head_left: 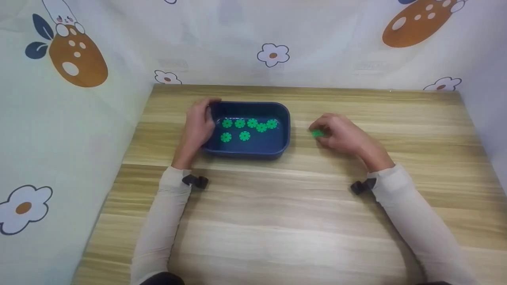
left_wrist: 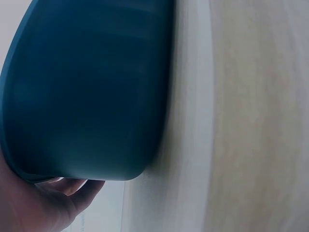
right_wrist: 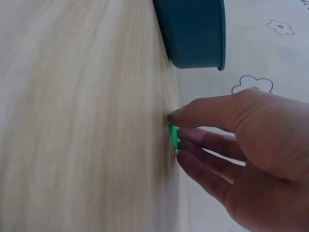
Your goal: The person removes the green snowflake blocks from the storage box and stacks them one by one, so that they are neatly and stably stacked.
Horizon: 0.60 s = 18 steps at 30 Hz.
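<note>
A dark blue rectangular plastic tub (head_left: 253, 151) stands on the table, holding several green, notched, flower-shaped plastic discs (head_left: 245, 135) flat on its bottom. My left hand (head_left: 199, 124) grips the tub's left end; in the left wrist view its fingers (left_wrist: 87, 193) reach round the outside of the tub (left_wrist: 87, 92). To the right of the tub, my right hand (head_left: 338, 132) pinches another green disc (head_left: 317, 133) between thumb and fingertips. In the right wrist view that disc (right_wrist: 173, 133) is tilted on edge, close to the tabletop; whether it touches cannot be told.
The wood-grain table (head_left: 301, 221) spreads in front of and around the tub. A pale patterned cloth (head_left: 222, 47) rises behind the table's back edge and along the left side. Dark wrist cameras (head_left: 197, 181) sit on both sleeves.
</note>
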### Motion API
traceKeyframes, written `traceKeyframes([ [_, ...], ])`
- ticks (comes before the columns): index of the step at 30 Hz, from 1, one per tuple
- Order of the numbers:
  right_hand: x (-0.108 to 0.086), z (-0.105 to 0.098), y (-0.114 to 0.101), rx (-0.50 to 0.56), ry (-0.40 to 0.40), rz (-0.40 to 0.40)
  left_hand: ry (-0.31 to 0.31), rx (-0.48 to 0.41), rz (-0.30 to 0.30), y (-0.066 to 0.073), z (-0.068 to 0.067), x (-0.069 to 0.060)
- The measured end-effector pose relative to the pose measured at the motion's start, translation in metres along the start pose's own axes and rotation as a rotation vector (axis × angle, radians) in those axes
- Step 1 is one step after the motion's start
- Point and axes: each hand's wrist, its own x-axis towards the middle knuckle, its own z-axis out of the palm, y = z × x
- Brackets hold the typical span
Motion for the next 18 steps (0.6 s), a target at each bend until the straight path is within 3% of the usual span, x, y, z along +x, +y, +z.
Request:
traceKeyframes([
  [12, -0.001, -0.001, -0.006, -0.003, -0.015, 0.05, -0.016, 0.02, -0.029, 0.001, 0.0, 0.0],
  [18, 0.004, 0.002, -0.014, 0.01, 0.022, 0.058, -0.021, 0.014, -0.032, 0.002, -0.001, 0.0],
])
